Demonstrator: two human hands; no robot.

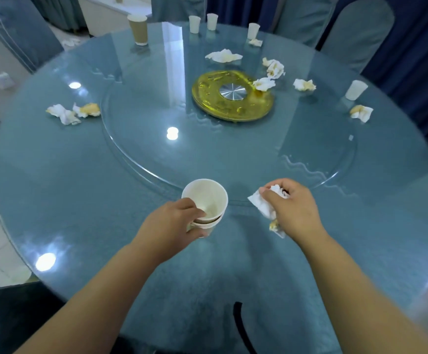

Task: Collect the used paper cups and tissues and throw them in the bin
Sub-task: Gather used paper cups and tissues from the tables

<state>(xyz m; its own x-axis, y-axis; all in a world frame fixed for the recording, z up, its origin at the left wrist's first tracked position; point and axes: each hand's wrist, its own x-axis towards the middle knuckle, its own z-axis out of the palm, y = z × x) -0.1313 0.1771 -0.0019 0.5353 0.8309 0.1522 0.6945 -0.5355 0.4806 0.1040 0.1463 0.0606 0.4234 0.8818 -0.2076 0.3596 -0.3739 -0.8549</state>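
Two stained tissues point(64, 114) lie touching each other near the left edge of the round glass tabletop point(80, 187). At the far left edge a brown cup point(138, 29) stands upright. Above the near edge the left hand point(172, 222) holds nested white cups point(205, 200), its fingers curled round the wall and the thumb over the rim. Two rims show, but the hand hides the lower part, so the count is unclear. Three small white cups point(194, 24) stand along the far edge. Crumpled tissues point(223, 56) lie around the gold disc point(233, 103) at the centre, and one overlaps its right rim. The right hand point(297, 213) has its fingers clenched on a tissue wad point(260, 204), much of it buried in the palm. Near the right edge a white cup point(356, 90) stands with a tissue point(361, 113) just beside it.
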